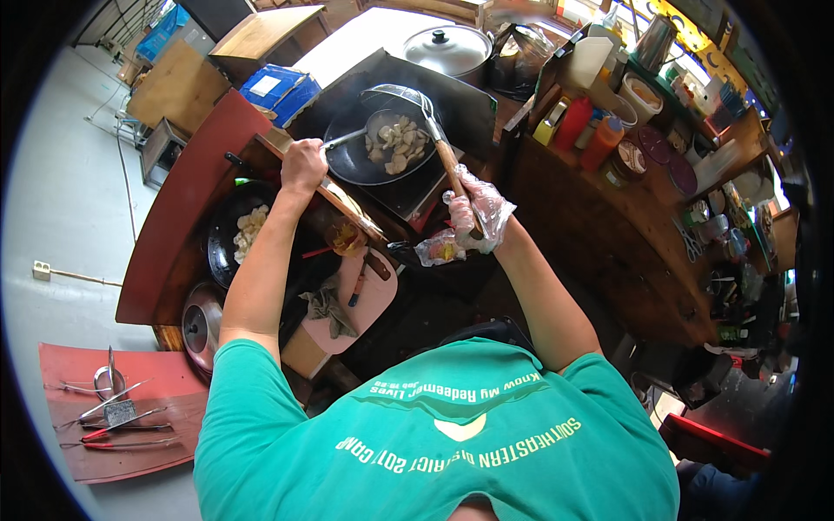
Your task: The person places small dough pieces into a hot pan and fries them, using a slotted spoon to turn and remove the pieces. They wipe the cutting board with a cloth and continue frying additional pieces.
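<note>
My bare left hand (303,168) grips the handle of a metal ladle (344,139), whose bowl rests among browned food pieces (405,138) in a dark wok (345,164). My right hand (481,207), in a clear plastic glove, is closed around the wooden handle (448,159) of a wire skimmer (394,91). The skimmer's head hangs over the wok's far side, close to the ladle. A dark metal screen (456,98) stands behind the wok. Just left of my right hand lies a crumpled clear plastic bag (435,253).
At left, a second black pan (218,251) holds pale pieces (251,228). A knife (358,283) and a grey cloth (331,309) lie on a pink cutting board (381,286). A lidded pot (449,49) stands behind the screen. Sauce bottles (601,143) line the right counter.
</note>
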Motion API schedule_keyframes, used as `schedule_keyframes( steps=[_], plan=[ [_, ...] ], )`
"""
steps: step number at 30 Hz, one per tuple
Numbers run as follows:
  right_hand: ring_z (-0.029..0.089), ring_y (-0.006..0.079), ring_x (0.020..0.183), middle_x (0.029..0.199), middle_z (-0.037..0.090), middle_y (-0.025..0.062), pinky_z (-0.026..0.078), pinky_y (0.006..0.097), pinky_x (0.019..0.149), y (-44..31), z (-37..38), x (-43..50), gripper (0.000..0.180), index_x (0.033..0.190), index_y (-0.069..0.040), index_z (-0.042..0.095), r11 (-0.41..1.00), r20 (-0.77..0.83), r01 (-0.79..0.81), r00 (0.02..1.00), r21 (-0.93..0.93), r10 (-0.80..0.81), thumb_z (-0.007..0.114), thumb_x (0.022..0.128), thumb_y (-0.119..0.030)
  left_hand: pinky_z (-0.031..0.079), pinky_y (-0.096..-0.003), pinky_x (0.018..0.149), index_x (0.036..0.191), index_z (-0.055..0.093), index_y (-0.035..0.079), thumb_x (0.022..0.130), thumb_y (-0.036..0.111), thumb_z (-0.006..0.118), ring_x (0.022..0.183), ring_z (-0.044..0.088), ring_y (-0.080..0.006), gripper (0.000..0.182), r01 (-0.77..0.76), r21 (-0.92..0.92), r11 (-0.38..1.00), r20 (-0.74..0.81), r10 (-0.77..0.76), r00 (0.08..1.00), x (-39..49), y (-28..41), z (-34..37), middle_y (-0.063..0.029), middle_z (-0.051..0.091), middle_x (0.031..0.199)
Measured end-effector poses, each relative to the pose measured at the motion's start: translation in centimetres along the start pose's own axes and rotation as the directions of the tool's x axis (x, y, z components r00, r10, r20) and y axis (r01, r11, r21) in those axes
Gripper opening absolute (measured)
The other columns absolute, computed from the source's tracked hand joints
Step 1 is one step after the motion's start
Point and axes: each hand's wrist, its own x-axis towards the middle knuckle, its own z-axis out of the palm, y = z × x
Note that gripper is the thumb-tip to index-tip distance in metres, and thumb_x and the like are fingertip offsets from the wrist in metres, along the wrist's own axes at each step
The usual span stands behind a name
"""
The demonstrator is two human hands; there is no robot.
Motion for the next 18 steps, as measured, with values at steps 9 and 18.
schedule_keyframes(
  steps=[9, 18],
  plan=[
    [0.045, 0.0115, 0.043, 0.056, 0.048, -0.0005, 0.037, 0.0275, 0.039, -0.8, -1.3, -0.2, 0.056, 0.086, -0.008, 0.052, 0.994, 0.112, -0.105, 0.988, 0.011, 0.103, 0.051, 0.102, -0.061, 0.058, -0.0433, 0.063, 0.09, 0.064, 0.004, 0.093, 0.007, 0.061, 0.073, 0.07, -0.0333, 0.005, -0.393, 0.232, 0.89, 0.046, 0.394, 0.918, -0.3, 3.7, -1.9, -0.0142, 0.065, 0.082],
    [0.042, 0.0082, 0.043, 0.057, 0.045, -0.0049, 0.034, 0.0254, 0.038, -1.3, -0.8, -1.2, 0.054, 0.086, -0.006, 0.053, 0.993, 0.062, -0.113, 0.992, 0.015, 0.112, 0.053, 0.102, -0.058, 0.063, -0.0358, 0.067, 0.088, 0.069, 0.0, 0.084, 0.007, 0.064, 0.078, 0.076, -0.0273, 0.01, -0.676, 0.37, 0.637, 0.329, 0.591, 0.737, 1.7, 5.9, -2.4, -0.0139, 0.071, 0.084]
  ],
)
